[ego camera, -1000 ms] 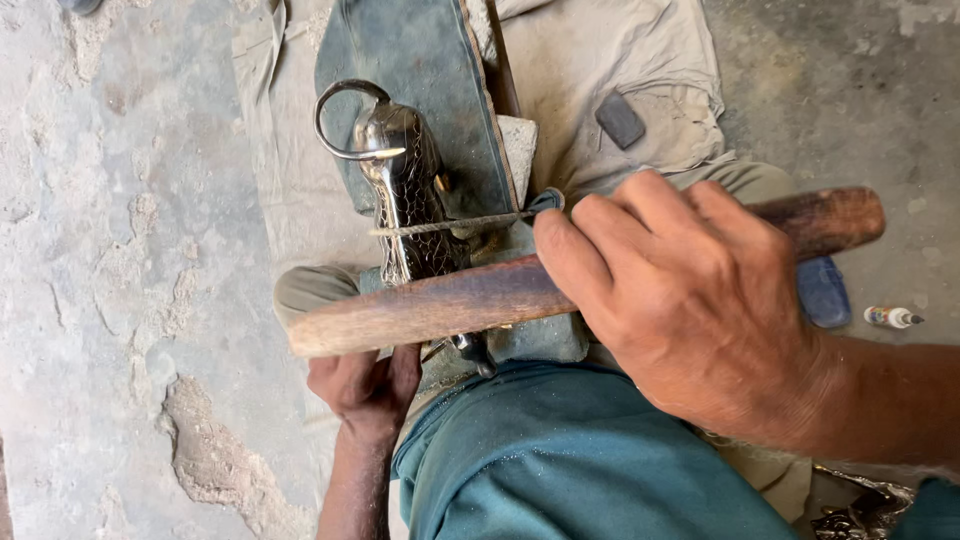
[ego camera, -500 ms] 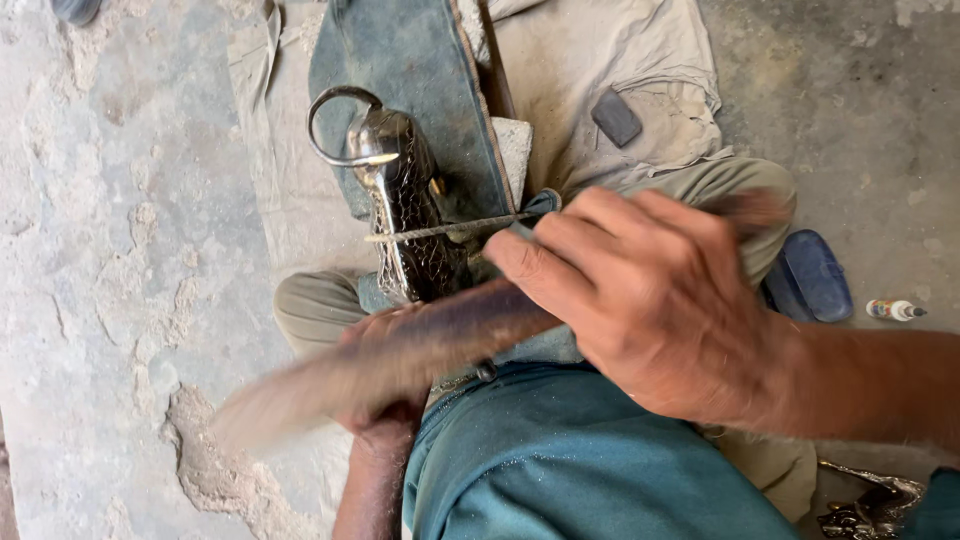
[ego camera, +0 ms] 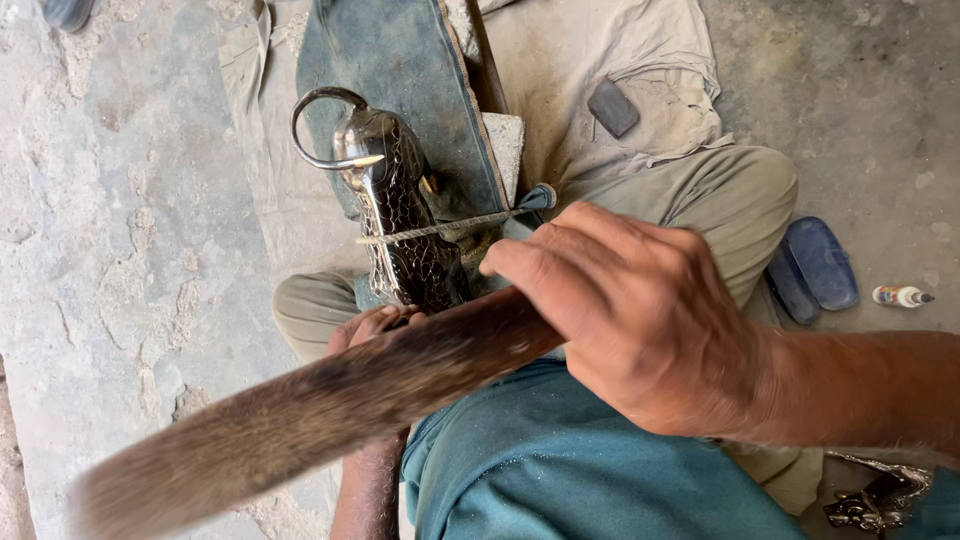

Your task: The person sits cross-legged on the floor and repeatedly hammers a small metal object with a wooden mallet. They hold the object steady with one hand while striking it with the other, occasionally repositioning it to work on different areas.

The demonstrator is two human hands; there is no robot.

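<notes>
Wooden and thick, the club-like stick (ego camera: 330, 410) runs from the middle of the view down to about 8 o'clock, but it is smeared by motion blur, so its far end and grain are hard to make out. The right hand (ego camera: 640, 320) is clenched around its upper end, knuckles toward the camera, and hides that end completely.

Just past the stick, at about 11 o'clock from the right hand, stands a metal ornament (ego camera: 395, 215) with a dark, net-like embossed skin and a smooth curved hook at its top. A thin ridged metal rod (ego camera: 440, 228) lies across it, roughly level; its right tip is hidden near a small blue piece at the right hand's fingertips.

The left hand (ego camera: 372, 325) shows only as a few fingers at the foot of the ornament, at 6 o'clock from it; the stick covers the rest, so I cannot tell whether it grips the piece or merely steadies it. Its forearm runs off the bottom edge.

The ornament rests on a worn blue-grey denim cloth (ego camera: 400, 70) over a khaki sheet (ego camera: 620, 50). On the rough concrete floor (ego camera: 120, 220) at 3 o'clock lie 2 blue sandals (ego camera: 815, 265) and a small white bottle (ego camera: 900, 296). A dark flat stone (ego camera: 612, 107) sits on the sheet at 1 o'clock.
</notes>
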